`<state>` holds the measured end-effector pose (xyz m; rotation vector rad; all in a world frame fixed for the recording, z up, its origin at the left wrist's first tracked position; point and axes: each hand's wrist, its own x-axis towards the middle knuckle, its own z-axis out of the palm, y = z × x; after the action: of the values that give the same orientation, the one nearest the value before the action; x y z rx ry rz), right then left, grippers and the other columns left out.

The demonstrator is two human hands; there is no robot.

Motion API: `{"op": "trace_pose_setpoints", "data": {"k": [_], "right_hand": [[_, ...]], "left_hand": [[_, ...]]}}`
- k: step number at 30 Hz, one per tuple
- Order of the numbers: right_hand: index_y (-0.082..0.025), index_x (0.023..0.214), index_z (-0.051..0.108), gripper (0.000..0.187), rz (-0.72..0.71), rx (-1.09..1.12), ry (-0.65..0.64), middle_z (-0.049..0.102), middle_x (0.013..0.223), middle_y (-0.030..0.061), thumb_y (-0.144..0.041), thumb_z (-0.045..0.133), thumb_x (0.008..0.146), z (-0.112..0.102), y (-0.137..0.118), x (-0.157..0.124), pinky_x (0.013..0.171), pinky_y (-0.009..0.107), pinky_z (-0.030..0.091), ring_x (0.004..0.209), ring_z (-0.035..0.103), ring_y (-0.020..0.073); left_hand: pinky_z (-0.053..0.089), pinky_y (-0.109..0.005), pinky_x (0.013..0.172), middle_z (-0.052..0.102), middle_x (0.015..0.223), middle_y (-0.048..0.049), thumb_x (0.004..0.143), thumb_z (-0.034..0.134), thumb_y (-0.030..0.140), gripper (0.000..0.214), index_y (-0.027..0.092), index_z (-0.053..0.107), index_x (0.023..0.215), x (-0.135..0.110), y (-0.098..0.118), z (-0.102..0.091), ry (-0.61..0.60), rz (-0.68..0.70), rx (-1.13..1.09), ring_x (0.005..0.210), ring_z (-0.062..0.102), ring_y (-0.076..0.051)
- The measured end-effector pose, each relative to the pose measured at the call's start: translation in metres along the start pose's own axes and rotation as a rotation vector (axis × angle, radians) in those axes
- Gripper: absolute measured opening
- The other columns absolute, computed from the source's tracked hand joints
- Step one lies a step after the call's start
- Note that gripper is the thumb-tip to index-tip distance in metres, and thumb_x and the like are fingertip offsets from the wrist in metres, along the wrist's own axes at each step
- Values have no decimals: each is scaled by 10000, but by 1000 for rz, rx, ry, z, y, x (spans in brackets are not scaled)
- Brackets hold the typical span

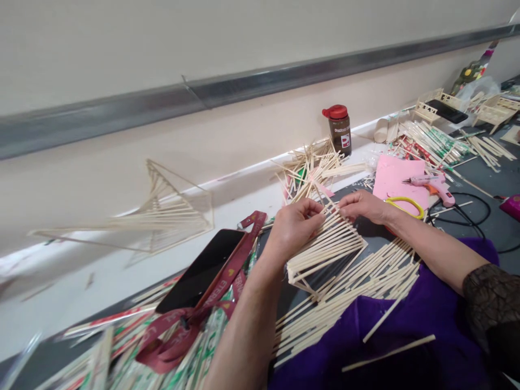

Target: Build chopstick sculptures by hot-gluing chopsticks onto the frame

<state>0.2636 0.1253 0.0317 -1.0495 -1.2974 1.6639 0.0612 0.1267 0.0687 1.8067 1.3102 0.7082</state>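
Observation:
A small frame [329, 244] of slatted wooden sticks, like chopsticks joined side by side, is tilted between my hands. My left hand [296, 225] pinches its upper left edge, thumb and fingers together. On the upper right corner, my right hand [361, 207] closes its fingertips on the same frame. Whether a separate small stick is between the fingertips, I cannot tell. Beneath the frame and toward my lap lie many loose sticks [349, 295], partly on purple cloth [430, 325].
A larger stick model [179, 216] stands on the white ledge at left. Nearby are a phone [199, 271], a red lanyard [166, 341] and wrapped chopsticks [203, 355]. Rightward lie yellow-handled scissors [406, 205], a pink glue gun [436, 184] with its cord, and a red-lidded bottle [340, 132].

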Motion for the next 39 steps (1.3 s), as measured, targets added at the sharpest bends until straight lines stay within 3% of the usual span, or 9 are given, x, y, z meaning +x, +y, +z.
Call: {"op": "trace_pose_setpoints", "data": {"k": [5, 13, 26, 39], "right_hand": [[-155, 718, 721, 235, 25, 55, 17, 689, 638, 9, -380, 670, 677, -2, 5, 3, 517, 224, 447, 560, 594, 114], [-168, 726, 707, 258, -1, 31, 19, 674, 630, -14, -416, 717, 657, -1, 9, 4, 517, 228, 453, 564, 585, 113], [-195, 790, 705, 163, -9, -38, 82, 644, 590, -45, -302, 613, 708, 7, 3, 1, 495, 216, 416, 530, 554, 107], [-188, 696, 675, 170, -94, -193, 187, 597, 550, -48, -338, 599, 724, 18, -3, -2, 487, 204, 365, 509, 491, 91]], "left_hand": [[366, -225, 469, 585, 535, 24, 657, 612, 300, 160, 168, 653, 740, 0, 0, 0, -1, 1, -23, 447, 499, -105], [367, -223, 472, 616, 579, 14, 667, 605, 306, 172, 165, 657, 750, 0, 2, -1, -13, 17, 2, 463, 509, -102], [380, -229, 489, 604, 559, 17, 684, 589, 293, 159, 171, 665, 751, 0, 1, -1, -10, 28, 31, 473, 514, -101], [384, -230, 500, 607, 554, 19, 684, 591, 315, 157, 188, 661, 742, 2, -1, 0, 15, 45, 77, 522, 544, -121]]}}
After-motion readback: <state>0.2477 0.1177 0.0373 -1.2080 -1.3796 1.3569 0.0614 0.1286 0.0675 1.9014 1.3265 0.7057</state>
